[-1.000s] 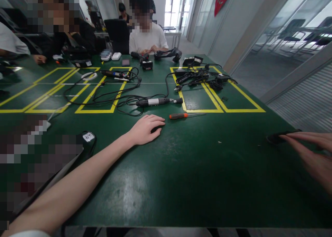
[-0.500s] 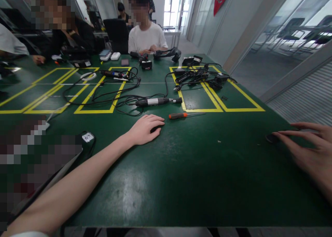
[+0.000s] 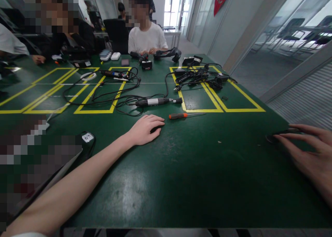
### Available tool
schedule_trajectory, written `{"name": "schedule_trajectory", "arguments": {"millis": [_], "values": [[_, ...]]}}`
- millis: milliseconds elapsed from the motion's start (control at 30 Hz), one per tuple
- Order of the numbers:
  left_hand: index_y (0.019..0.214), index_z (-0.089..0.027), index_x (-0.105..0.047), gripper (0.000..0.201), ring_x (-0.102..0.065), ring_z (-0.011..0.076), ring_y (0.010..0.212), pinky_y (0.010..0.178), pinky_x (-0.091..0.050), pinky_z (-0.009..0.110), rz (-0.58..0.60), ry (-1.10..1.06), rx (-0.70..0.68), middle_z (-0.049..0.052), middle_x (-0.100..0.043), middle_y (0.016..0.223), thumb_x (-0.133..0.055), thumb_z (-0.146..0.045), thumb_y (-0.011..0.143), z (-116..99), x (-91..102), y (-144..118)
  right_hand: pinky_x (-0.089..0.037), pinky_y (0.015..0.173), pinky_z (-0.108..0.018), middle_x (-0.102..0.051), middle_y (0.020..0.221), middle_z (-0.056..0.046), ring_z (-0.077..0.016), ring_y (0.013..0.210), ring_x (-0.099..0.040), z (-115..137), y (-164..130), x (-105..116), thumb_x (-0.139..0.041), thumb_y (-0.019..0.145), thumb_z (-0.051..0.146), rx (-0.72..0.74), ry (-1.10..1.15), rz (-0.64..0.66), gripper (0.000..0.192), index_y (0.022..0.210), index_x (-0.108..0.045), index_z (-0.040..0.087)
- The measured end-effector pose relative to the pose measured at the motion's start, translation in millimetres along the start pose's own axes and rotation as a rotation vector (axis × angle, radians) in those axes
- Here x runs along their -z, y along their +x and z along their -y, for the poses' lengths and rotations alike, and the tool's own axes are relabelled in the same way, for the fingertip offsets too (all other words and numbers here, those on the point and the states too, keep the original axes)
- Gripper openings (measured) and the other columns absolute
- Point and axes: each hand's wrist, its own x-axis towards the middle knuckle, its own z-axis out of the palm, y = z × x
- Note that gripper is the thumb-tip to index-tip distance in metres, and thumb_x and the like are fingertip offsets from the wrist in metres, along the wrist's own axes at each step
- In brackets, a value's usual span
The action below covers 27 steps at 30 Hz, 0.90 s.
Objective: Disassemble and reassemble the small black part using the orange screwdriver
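Observation:
My left hand (image 3: 146, 129) rests palm down on the green table (image 3: 181, 181), fingers stretched out and thumb apart, holding nothing. Just beyond its fingertips lies a screwdriver (image 3: 178, 116) with a grey and orange handle, its shaft pointing right. Behind that is a black and silver electric screwdriver (image 3: 155, 102) with a cable. At the right edge, my right hand (image 3: 311, 147) has its fingertips and thumb on a thin dark rounded object (image 3: 271, 139) at the tabletop. Its exact kind does not show, and the fingers partly cover it.
Black cables and adapters (image 3: 199, 77) lie tangled within yellow tape outlines. Another cabled tool (image 3: 112, 73) sits at the back left. A blurred-out device (image 3: 52, 168) is beside my left forearm. Across the table sits a person in a white shirt (image 3: 147, 38); another in black is further left.
My right hand's upper fingers have shifted slightly, showing more of the dark object. My left hand has stayed still. The person opposite has lowered their hands a little.

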Motion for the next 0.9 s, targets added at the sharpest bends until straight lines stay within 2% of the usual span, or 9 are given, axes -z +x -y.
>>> {"name": "schedule_trajectory", "arguments": {"millis": [200,467,633,800,900], "values": [[0.121,-0.021,-0.072,0.033,-0.065,0.0264,0.126,0.107,-0.051,0.048,0.007,0.0,0.01,0.009,-0.071,0.135,-0.05,-0.028,0.099,1,-0.1,0,-0.058,0.07,-0.043,-0.075,0.082,-0.008,-0.0278,0.073,-0.073,4,1,-10,-0.068,0.082,0.054,-0.051,0.036,-0.073,0.035,0.066,-0.069,0.024],[0.12,-0.019,-0.073,0.032,-0.066,0.0266,0.125,0.107,-0.051,0.048,-0.004,0.0,0.001,0.01,-0.072,0.134,-0.049,-0.027,0.099,0,0.6,0,-0.057,0.067,-0.042,-0.075,0.082,-0.008,-0.0273,0.072,-0.072,7,4,-13,-0.068,0.08,0.048,-0.092,0.025,-0.054,0.028,0.066,-0.07,0.023],[0.12,-0.019,-0.072,0.033,-0.066,0.0267,0.125,0.105,-0.052,0.048,-0.001,-0.002,0.001,0.01,-0.072,0.134,-0.049,-0.027,0.099,1,-0.1,0,-0.06,0.07,-0.042,-0.077,0.085,-0.008,-0.0283,0.075,-0.075,11,4,-9,-0.069,0.084,0.045,0.002,0.063,-0.083,0.026,0.071,-0.072,0.023],[0.121,-0.021,-0.073,0.032,-0.066,0.0261,0.125,0.107,-0.051,0.048,-0.004,-0.004,-0.001,0.009,-0.072,0.134,-0.05,-0.027,0.099,1,-0.1,0,-0.059,0.068,-0.041,-0.077,0.089,-0.008,-0.0269,0.076,-0.075,12,4,-7,-0.069,0.084,0.043,-0.035,0.04,-0.082,0.023,0.071,-0.072,0.024],[0.12,-0.02,-0.073,0.032,-0.066,0.0262,0.125,0.106,-0.051,0.048,-0.008,-0.006,-0.004,0.01,-0.072,0.134,-0.05,-0.027,0.099,0,-0.1,0,-0.058,0.063,-0.038,-0.077,0.09,-0.007,-0.0253,0.075,-0.074,13,6,-5,-0.07,0.085,0.04,0.032,0.037,-0.108,0.021,0.072,-0.073,0.023]]}}
